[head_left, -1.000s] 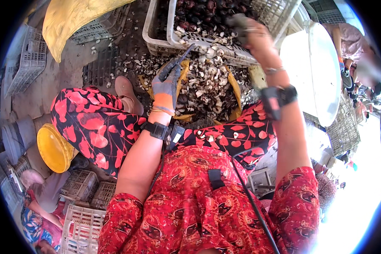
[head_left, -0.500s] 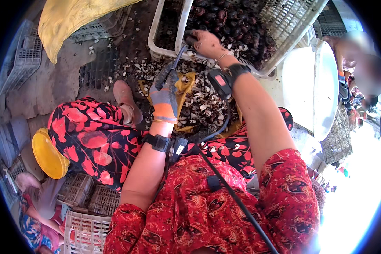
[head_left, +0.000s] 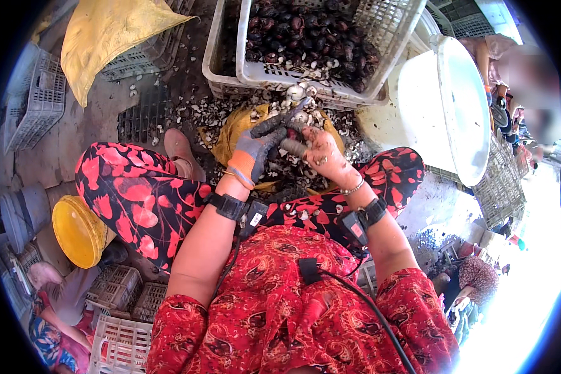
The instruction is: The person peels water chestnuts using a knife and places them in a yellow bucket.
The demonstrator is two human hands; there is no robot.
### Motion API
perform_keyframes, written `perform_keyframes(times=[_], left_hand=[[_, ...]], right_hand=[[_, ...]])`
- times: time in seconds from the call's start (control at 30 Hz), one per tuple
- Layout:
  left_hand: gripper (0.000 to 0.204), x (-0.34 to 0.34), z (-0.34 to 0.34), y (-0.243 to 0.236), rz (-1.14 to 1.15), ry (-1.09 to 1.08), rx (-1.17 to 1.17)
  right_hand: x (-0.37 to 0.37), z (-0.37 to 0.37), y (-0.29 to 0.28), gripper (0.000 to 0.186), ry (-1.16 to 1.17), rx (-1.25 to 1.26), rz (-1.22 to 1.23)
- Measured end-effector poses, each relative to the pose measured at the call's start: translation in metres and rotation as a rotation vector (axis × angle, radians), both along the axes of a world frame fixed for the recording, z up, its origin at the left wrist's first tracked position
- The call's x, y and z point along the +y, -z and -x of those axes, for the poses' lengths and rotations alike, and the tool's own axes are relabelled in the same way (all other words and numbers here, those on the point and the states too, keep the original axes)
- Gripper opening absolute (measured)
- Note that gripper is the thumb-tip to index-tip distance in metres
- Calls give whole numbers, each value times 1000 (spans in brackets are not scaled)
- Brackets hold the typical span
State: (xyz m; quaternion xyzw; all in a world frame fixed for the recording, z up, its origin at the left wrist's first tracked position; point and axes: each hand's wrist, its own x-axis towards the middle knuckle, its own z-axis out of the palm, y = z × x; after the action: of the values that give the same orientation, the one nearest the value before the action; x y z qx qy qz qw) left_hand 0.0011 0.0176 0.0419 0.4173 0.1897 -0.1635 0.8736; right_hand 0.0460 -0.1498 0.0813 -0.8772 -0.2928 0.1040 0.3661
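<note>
My left hand [head_left: 252,149], in a grey and orange glove with dark-stained fingers, is closed round a thin, dark, blade-like tool [head_left: 298,107]. Close beside it, my bare right hand [head_left: 323,153], with dark covers on some fingers, pinches a small dark red round piece [head_left: 291,133]; the fingers hide most of it. Both hands meet over a yellow sack [head_left: 230,134] strewn with white and brown scraps [head_left: 280,167]. Just beyond, a pale crate [head_left: 380,84] holds many dark reddish-brown round pieces [head_left: 293,34]. Whitish round pieces [head_left: 296,93] lie by its near rim.
A large white tub [head_left: 442,112] stands at the right. Over crates at the far left hangs a yellow sheet [head_left: 112,40]; a yellow bucket [head_left: 81,230] sits by my left knee. Scraps litter the floor [head_left: 131,149]. Other people are at the right and lower left.
My right hand has left the crate and come back toward me, now against the left hand with a dark red piece. My left hand has shifted slightly right, its tool tilted further right.
</note>
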Motion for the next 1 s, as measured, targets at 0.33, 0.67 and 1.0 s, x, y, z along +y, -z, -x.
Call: perform_keyframes(times=[0.33,0.67,1.0], left_hand=[[34,-16,10,-6,-71,154,-174],[25,-19,12,-9,-368,96,-533],[26,-28,12,-12,-812,-20,-892]], right_hand=[[-16,31,-22,52,22,-90,60],[-41,38,-30,37,341,307,-326],[-52,45,-33,29,215,375,-691]])
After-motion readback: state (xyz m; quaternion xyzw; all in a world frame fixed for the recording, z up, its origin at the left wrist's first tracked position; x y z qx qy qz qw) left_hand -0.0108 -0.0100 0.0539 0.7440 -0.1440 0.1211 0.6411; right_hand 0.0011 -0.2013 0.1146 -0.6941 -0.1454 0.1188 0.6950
